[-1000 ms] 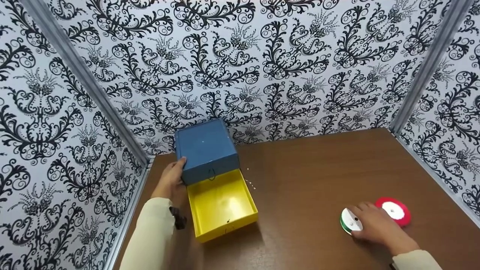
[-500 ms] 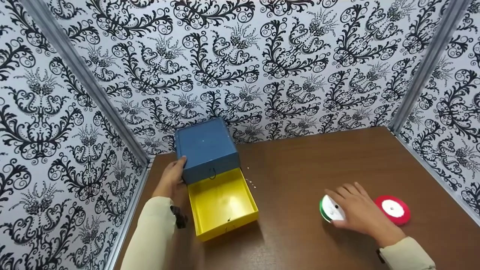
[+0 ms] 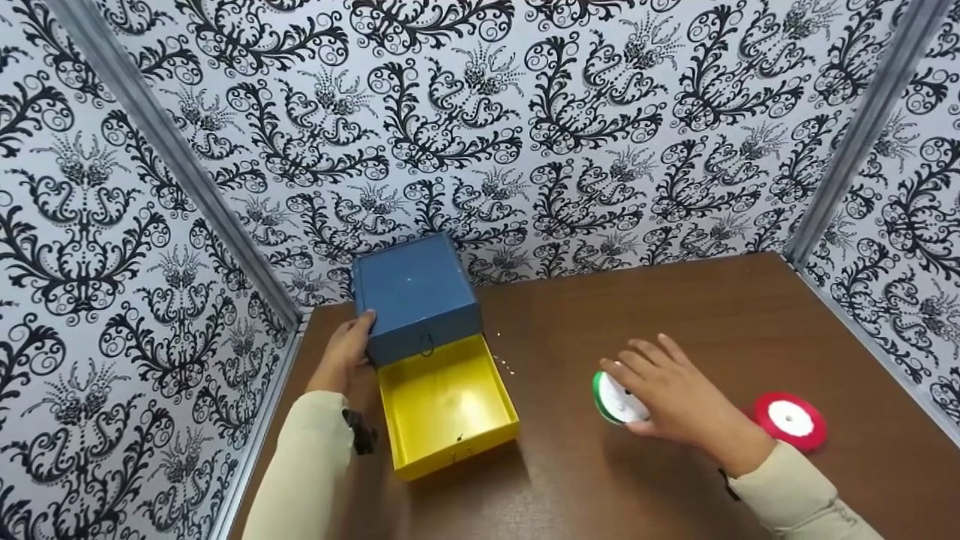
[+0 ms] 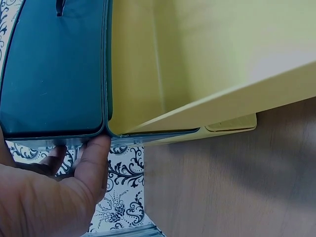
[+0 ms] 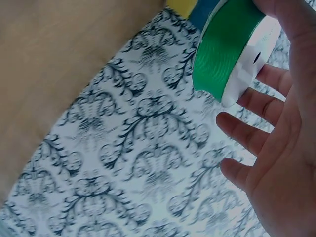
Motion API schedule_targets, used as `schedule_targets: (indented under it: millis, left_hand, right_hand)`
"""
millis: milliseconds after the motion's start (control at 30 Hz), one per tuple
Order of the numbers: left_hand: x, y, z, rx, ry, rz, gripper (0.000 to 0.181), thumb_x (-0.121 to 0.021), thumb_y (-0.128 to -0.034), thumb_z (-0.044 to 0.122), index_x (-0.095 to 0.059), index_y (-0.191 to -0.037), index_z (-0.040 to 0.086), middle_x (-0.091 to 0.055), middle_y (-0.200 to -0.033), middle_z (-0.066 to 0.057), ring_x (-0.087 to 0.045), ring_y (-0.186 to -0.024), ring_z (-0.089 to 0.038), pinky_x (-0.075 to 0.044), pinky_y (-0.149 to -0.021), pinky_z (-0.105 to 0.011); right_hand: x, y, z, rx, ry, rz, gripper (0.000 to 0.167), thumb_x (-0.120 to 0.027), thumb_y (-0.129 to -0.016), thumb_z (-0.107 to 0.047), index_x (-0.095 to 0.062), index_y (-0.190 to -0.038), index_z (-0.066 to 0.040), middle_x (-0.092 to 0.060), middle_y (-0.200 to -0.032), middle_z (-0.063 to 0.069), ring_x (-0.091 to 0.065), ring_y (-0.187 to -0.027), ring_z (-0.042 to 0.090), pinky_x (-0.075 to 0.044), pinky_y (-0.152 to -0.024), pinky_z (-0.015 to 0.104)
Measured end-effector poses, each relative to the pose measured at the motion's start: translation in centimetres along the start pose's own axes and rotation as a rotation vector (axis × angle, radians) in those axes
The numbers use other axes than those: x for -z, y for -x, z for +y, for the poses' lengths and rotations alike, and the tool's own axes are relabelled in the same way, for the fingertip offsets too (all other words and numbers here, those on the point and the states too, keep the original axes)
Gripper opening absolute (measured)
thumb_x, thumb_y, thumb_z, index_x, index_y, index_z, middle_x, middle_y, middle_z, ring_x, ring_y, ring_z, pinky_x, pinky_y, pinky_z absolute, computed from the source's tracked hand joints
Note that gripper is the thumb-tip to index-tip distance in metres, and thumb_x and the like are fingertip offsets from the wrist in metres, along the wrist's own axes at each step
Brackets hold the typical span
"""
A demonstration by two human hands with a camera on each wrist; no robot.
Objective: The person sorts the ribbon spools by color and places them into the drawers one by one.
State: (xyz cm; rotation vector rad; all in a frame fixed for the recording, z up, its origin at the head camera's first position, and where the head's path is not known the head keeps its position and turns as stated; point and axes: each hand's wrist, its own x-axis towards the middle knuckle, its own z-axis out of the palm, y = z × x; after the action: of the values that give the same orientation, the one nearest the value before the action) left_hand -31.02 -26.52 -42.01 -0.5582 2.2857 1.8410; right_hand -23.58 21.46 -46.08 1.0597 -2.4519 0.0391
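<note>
In the head view, my right hand (image 3: pixel 679 394) holds a spool of green ribbon (image 3: pixel 616 397) by its white side, above the brown table. The right wrist view shows the green ribbon (image 5: pixel 227 47) gripped near the thumb, while the lower fingers spread apart. My left hand (image 3: pixel 346 352) holds the left side of a blue drawer box (image 3: pixel 416 289), thumb at its top edge. Its fingers (image 4: pixel 94 160) press the side in the left wrist view. A yellow drawer (image 3: pixel 450 409) stands pulled out below the blue front, with no objects visible inside.
A spool of red ribbon (image 3: pixel 791 421) lies flat at the right of the brown table (image 3: pixel 570 487). Small pale specks are beside the drawer. Patterned walls (image 3: pixel 570 150) with grey metal posts enclose the back and sides.
My right hand has lifted the green ribbon spool and carried it left, away from the red spool and nearer the yellow drawer. My left hand stays on the drawer box.
</note>
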Motion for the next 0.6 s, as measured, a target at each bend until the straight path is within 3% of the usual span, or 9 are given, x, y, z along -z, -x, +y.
schedule_targets:
  millis: [300,600]
  left_hand:
    - [0.4,-0.1,-0.1,-0.010,-0.026,0.001,0.072,-0.041,-0.1044,0.047,-0.022,-0.156,0.001,-0.024,-0.156,-0.026,-0.035,-0.137,-0.046,-0.036,-0.109,-0.055]
    - [0.0,0.1,0.1,0.003,0.023,0.017,0.070,-0.044,-0.1032,0.045,-0.026,-0.154,0.001,-0.024,-0.155,-0.027,-0.035,-0.137,-0.045,-0.035,-0.110,-0.054]
  right_hand:
    - [1.1,-3.7,-1.5,0.164,0.054,-0.026,0.086,-0.085,-0.062,-0.051,-0.059,-0.135,-0.014,-0.062,-0.121,0.007,-0.051,-0.121,0.036,-0.037,-0.104,0.062]
    - [2.6,-6.9,-3.3,0.277,0.124,-0.055,0.088,-0.085,-0.064,-0.053,-0.057,-0.138,-0.015,-0.060,-0.122,0.007,-0.050,-0.120,0.034,-0.036,-0.107,0.059]
